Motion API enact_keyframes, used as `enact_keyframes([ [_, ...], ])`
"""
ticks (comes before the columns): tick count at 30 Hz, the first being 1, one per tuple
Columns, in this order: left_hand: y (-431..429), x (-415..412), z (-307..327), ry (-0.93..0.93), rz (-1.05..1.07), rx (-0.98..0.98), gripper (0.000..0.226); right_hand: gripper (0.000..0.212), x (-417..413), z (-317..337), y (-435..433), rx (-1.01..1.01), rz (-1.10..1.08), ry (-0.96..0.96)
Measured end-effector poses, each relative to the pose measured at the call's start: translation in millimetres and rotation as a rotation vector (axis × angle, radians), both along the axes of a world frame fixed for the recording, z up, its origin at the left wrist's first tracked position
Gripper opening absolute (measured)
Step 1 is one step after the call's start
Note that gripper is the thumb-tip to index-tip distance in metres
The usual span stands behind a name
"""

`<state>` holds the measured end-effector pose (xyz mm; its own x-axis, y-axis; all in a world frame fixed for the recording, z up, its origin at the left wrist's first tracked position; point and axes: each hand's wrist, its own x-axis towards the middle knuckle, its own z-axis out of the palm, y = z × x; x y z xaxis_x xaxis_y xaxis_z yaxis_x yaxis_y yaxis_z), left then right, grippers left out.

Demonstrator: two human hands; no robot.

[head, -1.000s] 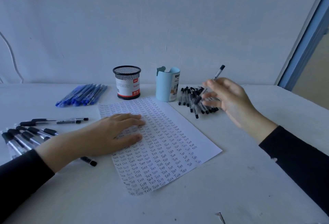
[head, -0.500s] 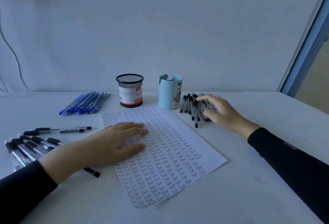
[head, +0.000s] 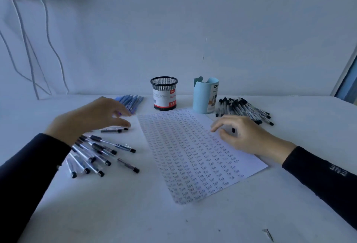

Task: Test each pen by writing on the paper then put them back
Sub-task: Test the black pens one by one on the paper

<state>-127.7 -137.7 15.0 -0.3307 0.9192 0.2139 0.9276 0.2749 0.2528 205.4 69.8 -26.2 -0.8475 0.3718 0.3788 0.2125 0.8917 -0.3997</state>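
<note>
The paper, filled with rows of the word "Test", lies in the middle of the white table. My right hand hovers over the paper's right edge with its fingers curled. A small black pen end shows between its thumb and fingers; the rest of that pen is hidden. My left hand hangs with relaxed fingers above the table left of the paper, holding nothing. Below it lie several black-capped clear pens. A pile of black pens lies at the back right.
A black mesh cup and a light blue holder stand behind the paper. Several blue pens lie at the back left, and two thin pens lie beside the paper. Cables hang on the wall. A small metal bit lies near the front.
My right hand left the black pen pile and came back over the paper's right edge. My left hand lifted off the paper and moved left above the pens.
</note>
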Motion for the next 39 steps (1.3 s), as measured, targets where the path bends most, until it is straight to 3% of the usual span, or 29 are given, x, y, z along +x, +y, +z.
enact_keyframes([
  [3,0.3,-5.3,-0.9,0.074,0.041,-0.156,0.011,0.02,1.7,-2.4,3.8,-0.037,-0.001,0.051],
  [7,2.8,-1.6,-4.1,0.09,0.026,-0.163,0.003,0.02,2.0,-5.8,5.6,-0.017,-0.016,0.08],
  [10,3.8,-0.7,-6.8,0.116,0.021,-0.171,0.011,0.023,2.4,-7.1,7.9,-0.009,-0.016,0.089],
  [13,9.2,1.6,-9.0,0.137,-0.006,0.045,0.018,0.023,3.1,-7.9,9.5,-0.002,-0.003,0.097],
  [15,15.5,25.0,-9.3,0.142,-0.12,0.293,0.006,0.022,2.3,-7.3,9.0,0.014,0.0,0.105],
  [17,25.3,62.2,-12.9,0.152,-0.3,0.394,0.013,0.021,1.2,-7.1,9.5,0.034,0.001,0.112],
  [22,42.8,118.9,-42.5,0.048,-0.533,0.231,0.02,0.021,0.9,-7.2,8.2,0.053,-0.02,0.09],
  [26,40.5,116.0,-43.6,-0.046,-0.464,0.217,0.036,0.023,-7.4,-6.5,-9.8,0.077,-0.027,0.072],
  [30,35.1,108.3,-32.4,-0.099,-0.317,0.193,0.059,0.063,-23.3,-6.9,-35.9,0.059,-0.065,-0.064],
  [32,32.7,107.2,-29.9,-0.095,-0.278,0.142,0.065,0.058,-29.6,-9.5,-41.0,0.093,-0.067,-0.102],
  [36,31.4,107.7,-29.5,-0.081,-0.251,0.097,0.075,0.017,-25.2,-0.6,-33.0,-0.186,-0.039,0.012],
  [39,32.4,108.0,-31.1,-0.079,-0.214,0.062,0.07,0.01,-12.9,17.1,-20.0,-0.68,-0.025,0.278],
])
